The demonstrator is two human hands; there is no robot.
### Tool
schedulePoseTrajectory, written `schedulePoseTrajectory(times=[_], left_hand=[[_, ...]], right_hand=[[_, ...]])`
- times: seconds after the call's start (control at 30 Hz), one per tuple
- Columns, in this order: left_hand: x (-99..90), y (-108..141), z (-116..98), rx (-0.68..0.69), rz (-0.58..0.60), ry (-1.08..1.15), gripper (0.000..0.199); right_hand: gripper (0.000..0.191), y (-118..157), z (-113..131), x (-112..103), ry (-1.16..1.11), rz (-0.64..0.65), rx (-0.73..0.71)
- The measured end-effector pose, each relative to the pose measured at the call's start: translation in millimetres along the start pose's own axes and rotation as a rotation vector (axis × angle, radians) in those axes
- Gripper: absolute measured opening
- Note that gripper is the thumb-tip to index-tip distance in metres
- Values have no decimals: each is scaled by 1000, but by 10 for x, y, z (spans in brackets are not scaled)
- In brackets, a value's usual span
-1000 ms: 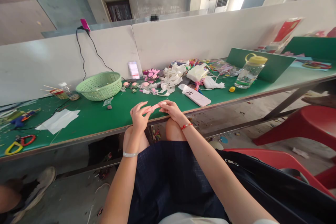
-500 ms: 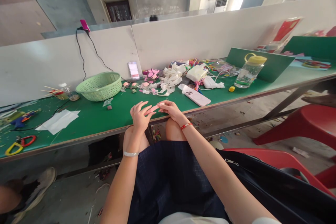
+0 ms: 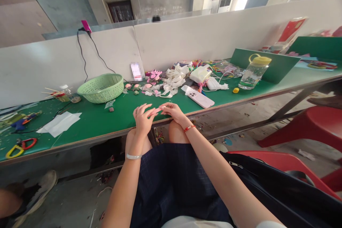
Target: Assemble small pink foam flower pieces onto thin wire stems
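A small pink strip [image 3: 155, 110] is stretched between my two hands, just over the front edge of the green table [image 3: 117, 119]. My left hand [image 3: 143, 117] pinches its left part between thumb and fingers, the other fingers raised. My right hand [image 3: 171, 110] grips its right end with the fingertips, which cover that end. What the strip is made of is too small to tell. A pale pink phone [image 3: 201, 98] lies flat beyond my right hand. Past my left hand sits a small brownish-pink lump [image 3: 111, 109] beside a clear plastic scrap.
A green basket [image 3: 103, 94] stands at the back left, with white paper [image 3: 60, 123] and red-yellow scissors [image 3: 21, 148] nearer. White ribbon [image 3: 175, 78] lies heaped at the back. A water bottle [image 3: 253, 73] stands at right; a red stool [image 3: 315, 124] is below.
My right fingers have shifted slightly left along the pink strip toward my left hand, and less of the strip shows. The table items have not moved.
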State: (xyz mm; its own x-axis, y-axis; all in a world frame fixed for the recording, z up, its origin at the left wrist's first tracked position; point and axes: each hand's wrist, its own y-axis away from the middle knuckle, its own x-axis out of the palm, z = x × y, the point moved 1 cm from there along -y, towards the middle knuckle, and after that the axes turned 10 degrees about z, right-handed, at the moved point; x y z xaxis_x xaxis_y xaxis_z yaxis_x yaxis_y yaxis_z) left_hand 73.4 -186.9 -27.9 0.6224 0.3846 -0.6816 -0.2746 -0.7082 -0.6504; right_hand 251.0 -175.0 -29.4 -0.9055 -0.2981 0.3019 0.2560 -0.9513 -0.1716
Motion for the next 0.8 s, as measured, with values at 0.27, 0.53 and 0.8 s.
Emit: schedulePoseTrajectory(times=[0.27, 0.53, 0.8], left_hand=[[-2, 3, -23, 10, 32, 5, 14], [14, 1, -16, 15, 15, 6, 7], [9, 1, -18, 18, 14, -10, 6]], right_hand=[[35, 3, -7, -2, 20, 12, -6], [33, 18, 16, 20, 52, 44, -11], [33, 12, 12, 3, 43, 39, -9]])
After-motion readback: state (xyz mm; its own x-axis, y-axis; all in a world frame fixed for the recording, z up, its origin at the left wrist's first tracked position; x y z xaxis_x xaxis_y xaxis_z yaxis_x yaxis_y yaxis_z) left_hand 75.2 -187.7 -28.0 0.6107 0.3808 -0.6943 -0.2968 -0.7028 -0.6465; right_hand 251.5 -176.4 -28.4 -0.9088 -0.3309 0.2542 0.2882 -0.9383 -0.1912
